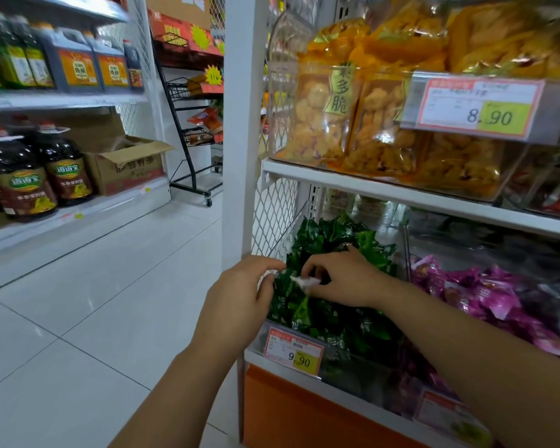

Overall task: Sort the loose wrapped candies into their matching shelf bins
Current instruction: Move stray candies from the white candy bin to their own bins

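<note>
A clear bin (pixel 346 363) on the lower shelf is heaped with green wrapped candies (pixel 333 313). To its right lies a pile of pink and purple wrapped candies (pixel 485 292). My left hand (pixel 243 295) hovers at the bin's left front corner, fingers curled on a green candy wrapper. My right hand (pixel 340 279) rests over the green pile and pinches a small white wrapped candy (pixel 304 281) between thumb and fingers. The two hands nearly touch at that white candy.
The shelf above holds orange snack bags (pixel 353 124) behind an 8.90 price tag (pixel 472 106). A 9.90 tag (pixel 293 352) hangs on the green bin. A white post (pixel 240 130) stands left of the shelf. Across the tiled aisle are oil bottles (pixel 29 176) and a cardboard box (pixel 126 164).
</note>
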